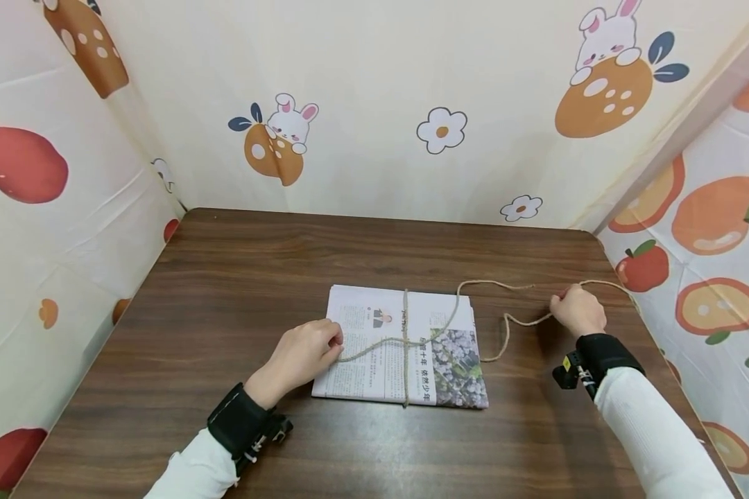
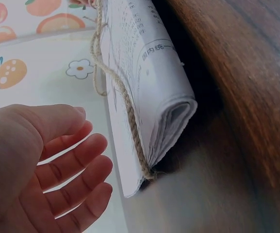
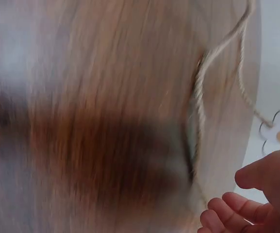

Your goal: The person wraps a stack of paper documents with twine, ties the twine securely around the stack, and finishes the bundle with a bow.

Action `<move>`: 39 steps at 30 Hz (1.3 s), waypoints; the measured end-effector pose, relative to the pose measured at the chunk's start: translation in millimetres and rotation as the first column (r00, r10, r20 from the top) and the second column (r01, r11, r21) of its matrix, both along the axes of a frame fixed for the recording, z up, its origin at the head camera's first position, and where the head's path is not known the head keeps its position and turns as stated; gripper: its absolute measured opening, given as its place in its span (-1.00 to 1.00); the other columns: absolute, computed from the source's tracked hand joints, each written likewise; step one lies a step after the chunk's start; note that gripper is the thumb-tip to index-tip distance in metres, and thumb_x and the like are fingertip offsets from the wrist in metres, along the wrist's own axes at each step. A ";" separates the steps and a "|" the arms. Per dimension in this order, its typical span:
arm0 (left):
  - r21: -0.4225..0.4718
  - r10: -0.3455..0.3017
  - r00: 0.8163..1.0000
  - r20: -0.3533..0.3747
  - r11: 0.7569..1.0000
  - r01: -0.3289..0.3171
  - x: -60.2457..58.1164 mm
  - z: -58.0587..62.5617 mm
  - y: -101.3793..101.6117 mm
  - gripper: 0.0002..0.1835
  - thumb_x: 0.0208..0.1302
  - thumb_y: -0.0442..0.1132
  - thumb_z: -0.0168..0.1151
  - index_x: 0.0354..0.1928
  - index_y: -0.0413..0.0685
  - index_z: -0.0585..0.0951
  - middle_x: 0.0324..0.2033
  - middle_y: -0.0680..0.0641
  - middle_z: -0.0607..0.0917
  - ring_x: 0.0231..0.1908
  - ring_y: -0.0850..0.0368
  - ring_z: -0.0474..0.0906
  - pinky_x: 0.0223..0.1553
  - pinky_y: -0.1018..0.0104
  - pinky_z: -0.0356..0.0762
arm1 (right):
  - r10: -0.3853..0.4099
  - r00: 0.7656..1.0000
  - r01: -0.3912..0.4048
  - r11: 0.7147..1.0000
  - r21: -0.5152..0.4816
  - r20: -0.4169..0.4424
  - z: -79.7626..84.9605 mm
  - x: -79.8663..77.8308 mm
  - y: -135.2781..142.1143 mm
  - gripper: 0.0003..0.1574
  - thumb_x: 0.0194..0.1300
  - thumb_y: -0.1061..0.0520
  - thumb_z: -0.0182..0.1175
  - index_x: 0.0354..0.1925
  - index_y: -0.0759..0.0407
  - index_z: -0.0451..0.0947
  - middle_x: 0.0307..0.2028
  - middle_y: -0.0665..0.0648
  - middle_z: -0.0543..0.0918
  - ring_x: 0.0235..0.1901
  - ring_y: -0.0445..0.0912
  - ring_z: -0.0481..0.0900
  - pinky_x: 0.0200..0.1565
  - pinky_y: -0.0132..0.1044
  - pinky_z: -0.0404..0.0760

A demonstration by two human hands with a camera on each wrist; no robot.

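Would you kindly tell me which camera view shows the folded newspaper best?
The head view, as it shows the folded newspaper almost whole, with twine crossing it. The left wrist view shows one end close up, cropped at the top; the right wrist view shows none I can discern.

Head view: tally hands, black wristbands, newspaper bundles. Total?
Left hand and right hand: 2
Left black wristband and right black wristband: 2
Newspaper bundle with twine across it: 1
Total: 5
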State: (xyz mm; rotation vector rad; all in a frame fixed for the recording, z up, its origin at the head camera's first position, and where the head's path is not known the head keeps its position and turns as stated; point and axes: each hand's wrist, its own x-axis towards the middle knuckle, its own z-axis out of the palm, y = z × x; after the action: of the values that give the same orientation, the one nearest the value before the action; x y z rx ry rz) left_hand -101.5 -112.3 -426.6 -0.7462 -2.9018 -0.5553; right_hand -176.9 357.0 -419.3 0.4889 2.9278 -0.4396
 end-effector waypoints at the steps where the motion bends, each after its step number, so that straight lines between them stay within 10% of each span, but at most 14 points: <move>1: 0.002 0.000 1.000 0.000 1.000 0.000 0.5 -0.2 -0.3 -0.89 0.11 -0.24 0.24 -0.50 0.12 0.52 -0.56 0.19 0.46 -0.57 0.33 0.30 -0.55 0.47 0.29 | -0.014 1.000 0.014 1.000 0.007 0.010 -1.0 -0.5 2.3 -0.45 0.29 0.01 -0.13 -0.10 0.53 0.34 -0.20 0.56 0.47 -0.31 0.35 0.49 -0.46 0.02 0.43; 15: 0.008 -0.014 1.000 -0.015 1.000 0.014 0.4 -3.2 -0.6 -0.87 0.10 -0.26 0.23 -0.52 0.13 0.50 -0.55 0.19 0.47 -0.56 0.34 0.32 -0.55 0.48 0.30 | -0.095 0.994 0.094 0.995 0.024 0.049 -14.7 -0.2 12.8 -0.27 0.30 -0.03 -0.11 -0.14 0.76 0.23 -0.26 0.70 0.41 -0.23 0.44 0.46 -0.27 0.12 0.48; 24: -0.008 -0.016 1.000 -0.004 1.000 0.016 -0.3 -1.0 0.5 -0.86 0.10 -0.24 0.24 -0.52 0.13 0.49 -0.56 0.20 0.43 -0.57 0.33 0.30 -0.56 0.47 0.28 | -0.083 0.997 0.083 0.996 -0.015 0.004 -22.6 3.6 15.4 -0.64 0.22 0.11 -0.07 -0.53 0.39 0.34 -0.54 0.39 0.49 -0.48 0.22 0.47 -0.42 0.03 0.44; 39: -0.002 -0.014 1.000 0.006 1.000 0.014 -0.3 -0.3 2.0 -0.86 0.11 -0.23 0.24 -0.53 0.13 0.49 -0.59 0.20 0.42 -0.57 0.33 0.29 -0.56 0.47 0.28 | -0.087 0.932 0.062 0.995 -0.080 -0.352 4.5 19.4 16.0 -0.70 0.26 0.15 -0.03 -0.27 0.43 0.42 -0.41 0.41 0.55 -0.40 0.28 0.48 -0.40 0.07 0.33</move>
State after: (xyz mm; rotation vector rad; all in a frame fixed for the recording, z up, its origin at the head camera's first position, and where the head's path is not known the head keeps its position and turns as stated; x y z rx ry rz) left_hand -101.8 -110.3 -426.9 -0.7668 -2.9052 -0.5571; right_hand -157.5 373.0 -414.8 0.5661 3.2314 -0.7039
